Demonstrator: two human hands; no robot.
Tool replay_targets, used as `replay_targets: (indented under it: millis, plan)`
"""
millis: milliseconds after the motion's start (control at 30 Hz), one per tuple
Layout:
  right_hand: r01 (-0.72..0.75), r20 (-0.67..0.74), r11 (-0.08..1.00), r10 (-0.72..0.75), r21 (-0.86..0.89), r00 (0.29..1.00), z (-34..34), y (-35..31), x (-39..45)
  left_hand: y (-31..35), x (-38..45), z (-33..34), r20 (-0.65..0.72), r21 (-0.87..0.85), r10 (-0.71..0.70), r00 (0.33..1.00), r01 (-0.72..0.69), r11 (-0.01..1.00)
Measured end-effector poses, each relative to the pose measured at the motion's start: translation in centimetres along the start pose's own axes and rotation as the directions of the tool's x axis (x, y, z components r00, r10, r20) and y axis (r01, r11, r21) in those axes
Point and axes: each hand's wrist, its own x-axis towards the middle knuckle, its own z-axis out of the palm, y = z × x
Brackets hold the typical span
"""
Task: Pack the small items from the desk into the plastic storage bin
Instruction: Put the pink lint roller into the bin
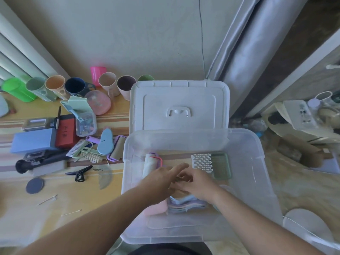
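Hands are meeting low inside the clear plastic bin (193, 140), which is standing on the desk (55, 196) at its right end. The left hand (163, 178) is stretching its fingers forward, relaxed. The right hand (196, 182) is curling its fingers around something small and brownish; blur is hiding what it is. Under both wrists a stack of pastel pieces (185, 204) is lying, partly covered.

Both bare forearms reach forward and angle in toward each other. The left hand (161, 178) has its fingers stretched out fairly straight, pointing right. The right hand (196, 183) meets it, fingers bent; motion blur hides whether it's pinching anything.
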Motion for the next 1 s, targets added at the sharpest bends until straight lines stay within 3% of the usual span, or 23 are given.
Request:
replay_targets:
  millis: [133, 300, 400, 533, 667, 800, 900, 1000]
  plan:
    - [-0.085, -0.098, 0.979, 0.067, -0.186, 0.993, 0.4, 1.4, 0.5, -0.9, -1.7, 0.7, 0.082, 0.155, -0.120, 0.989, 0.106, 0.982]
    - [0.003, -0.041, 0.843, -0.030, -0.538, 0.999, 2.2, 1.9, 1.5, -2.1, -3.4, 0.9, 0.041, 0.307, -0.237, 0.971, 0.214, 0.927]
    - [0.006, -0.040, 0.861, -0.030, -0.508, 0.999, 2.4, 2.1, 1.9, -1.7, -3.9, 1.4, 0.047, 0.417, -0.230, 0.972, 0.190, 0.889]
    - [-0.023, -0.115, 0.883, -0.034, -0.468, 0.993, 1.9, 2.4, 2.0, -0.8, -4.4, 1.3, -0.007, 0.630, -0.190, 0.982, 0.152, 0.761]
    - [0.037, -0.059, 0.892, -0.071, -0.450, 0.996, 2.7, 2.1, 2.0, -1.1, -6.1, -0.7, -0.051, 0.666, -0.174, 0.983, 0.163, 0.728]
    - [0.082, 0.019, 0.915, -0.081, -0.395, 0.997, 4.1, 1.4, 2.6, -2.7, -8.7, -2.4, 0.013, 0.679, -0.025, 1.000, 0.009, 0.734]
    - [0.101, -0.017, 0.887, -0.122, -0.450, 0.992, 4.6, 0.9, 2.9, -3.3, -9.6, -2.9, 0.031, 0.661, 0.067, 0.997, -0.071, 0.747]
    - [0.116, -0.117, 0.902, -0.180, -0.416, 0.977, 4.6, -0.1, 3.0, -3.4, -9.7, -3.1, -0.042, 0.642, 0.167, 0.985, -0.101, 0.760]
